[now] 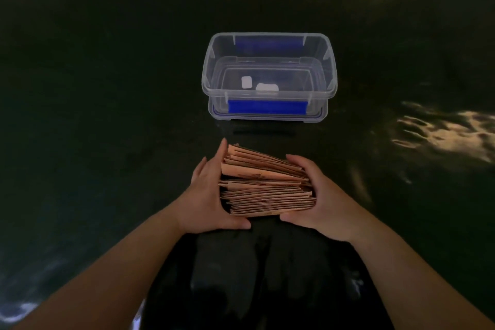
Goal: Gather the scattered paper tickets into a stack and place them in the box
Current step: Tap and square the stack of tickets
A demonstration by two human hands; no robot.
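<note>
A thick stack of pink-orange paper tickets (265, 185) rests on the dark table, its upper tickets fanned and uneven. My left hand (206, 193) presses against the stack's left side, fingers straight, thumb under the near edge. My right hand (318, 195) cups the right side, fingers curled over the far corner. Beyond the stack stands a clear plastic box (332, 83) with blue clips, open, sitting on its lid. Two small white labels show at its bottom.
The dark glossy table (107, 115) stretches all around. A bright reflection (444, 131) lies on it at the right. A dark reflection of my body shows between my forearms.
</note>
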